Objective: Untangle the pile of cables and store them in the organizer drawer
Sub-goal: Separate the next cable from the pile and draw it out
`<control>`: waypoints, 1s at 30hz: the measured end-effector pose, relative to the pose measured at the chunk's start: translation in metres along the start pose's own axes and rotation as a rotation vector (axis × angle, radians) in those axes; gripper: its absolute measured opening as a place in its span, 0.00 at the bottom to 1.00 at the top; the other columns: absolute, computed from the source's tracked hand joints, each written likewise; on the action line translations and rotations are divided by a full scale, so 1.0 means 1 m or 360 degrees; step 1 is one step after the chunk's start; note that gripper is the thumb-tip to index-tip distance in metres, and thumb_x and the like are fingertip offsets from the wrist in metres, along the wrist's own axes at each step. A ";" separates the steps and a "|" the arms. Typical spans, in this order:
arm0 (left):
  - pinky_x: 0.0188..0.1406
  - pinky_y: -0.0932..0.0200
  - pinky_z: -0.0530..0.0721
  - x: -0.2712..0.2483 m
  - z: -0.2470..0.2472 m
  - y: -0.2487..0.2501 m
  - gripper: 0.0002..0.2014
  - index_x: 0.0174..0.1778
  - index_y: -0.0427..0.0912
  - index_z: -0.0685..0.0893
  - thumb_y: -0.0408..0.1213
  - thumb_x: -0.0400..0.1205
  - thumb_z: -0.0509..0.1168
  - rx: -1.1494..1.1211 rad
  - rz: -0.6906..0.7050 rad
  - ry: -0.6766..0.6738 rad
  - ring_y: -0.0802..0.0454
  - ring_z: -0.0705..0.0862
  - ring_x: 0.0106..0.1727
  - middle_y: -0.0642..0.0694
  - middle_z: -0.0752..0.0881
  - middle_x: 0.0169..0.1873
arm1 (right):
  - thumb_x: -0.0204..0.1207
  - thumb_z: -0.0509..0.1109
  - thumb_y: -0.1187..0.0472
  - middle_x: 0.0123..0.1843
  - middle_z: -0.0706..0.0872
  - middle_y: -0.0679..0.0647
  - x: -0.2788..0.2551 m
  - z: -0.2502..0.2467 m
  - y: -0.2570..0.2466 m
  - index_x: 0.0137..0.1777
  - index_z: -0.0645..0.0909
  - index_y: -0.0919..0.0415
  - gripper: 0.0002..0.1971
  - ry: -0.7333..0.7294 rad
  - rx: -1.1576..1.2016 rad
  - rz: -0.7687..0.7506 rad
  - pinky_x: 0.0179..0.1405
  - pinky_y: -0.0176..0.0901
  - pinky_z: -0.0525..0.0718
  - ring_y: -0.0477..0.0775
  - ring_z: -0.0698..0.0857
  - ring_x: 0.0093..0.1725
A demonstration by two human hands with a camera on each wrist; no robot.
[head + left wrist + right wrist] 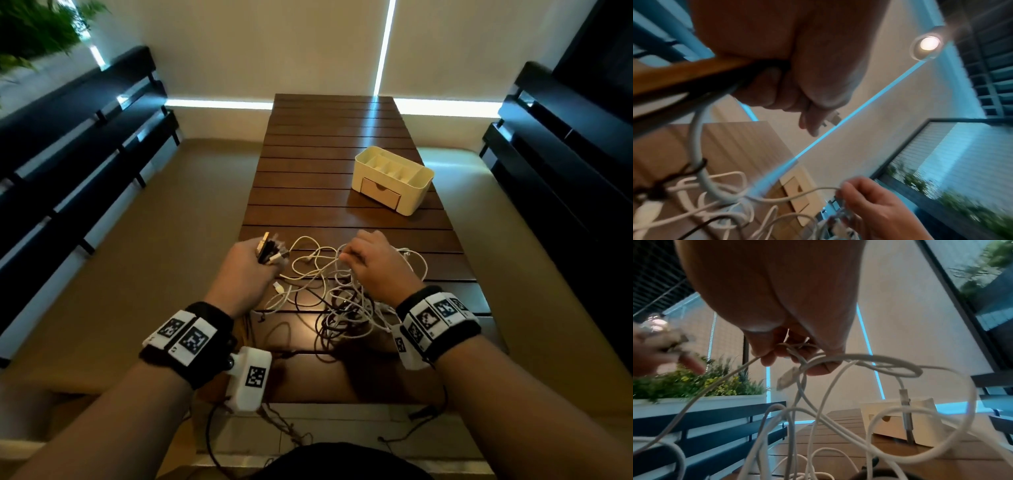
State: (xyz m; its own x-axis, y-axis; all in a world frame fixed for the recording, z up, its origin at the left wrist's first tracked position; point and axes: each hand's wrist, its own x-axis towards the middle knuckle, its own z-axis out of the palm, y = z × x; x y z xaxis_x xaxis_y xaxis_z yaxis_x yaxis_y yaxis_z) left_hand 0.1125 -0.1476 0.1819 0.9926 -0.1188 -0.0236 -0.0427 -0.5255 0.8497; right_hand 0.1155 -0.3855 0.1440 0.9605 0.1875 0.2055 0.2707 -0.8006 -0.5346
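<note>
A tangled pile of white and dark cables lies on the near end of the slatted wooden table. My left hand grips a bundle of cable plugs at the pile's left edge; in the left wrist view its curled fingers close round cable ends. My right hand pinches white cable strands at the pile's top, lifted a little. The cream organizer stands further back on the right, its small front drawer closed.
Dark slatted benches run along both sides of the table, another at the right. A planter with green plants stands beyond the left bench. Dark cords hang over the table's near edge.
</note>
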 end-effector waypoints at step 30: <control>0.20 0.60 0.64 -0.002 -0.031 0.019 0.10 0.40 0.31 0.80 0.33 0.85 0.67 -0.0772 0.0256 -0.0014 0.52 0.63 0.21 0.50 0.68 0.22 | 0.79 0.73 0.65 0.51 0.82 0.49 -0.014 0.001 0.047 0.52 0.88 0.59 0.05 0.0069 0.0240 0.0481 0.58 0.53 0.84 0.52 0.82 0.52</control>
State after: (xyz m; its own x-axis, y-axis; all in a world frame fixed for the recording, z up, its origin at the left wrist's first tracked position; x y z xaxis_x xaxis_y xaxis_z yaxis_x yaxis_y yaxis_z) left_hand 0.1129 -0.1314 0.2149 0.9767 -0.1745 0.1250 -0.1353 -0.0484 0.9896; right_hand 0.1152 -0.4251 0.1153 0.9960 -0.0727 0.0522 -0.0165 -0.7223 -0.6913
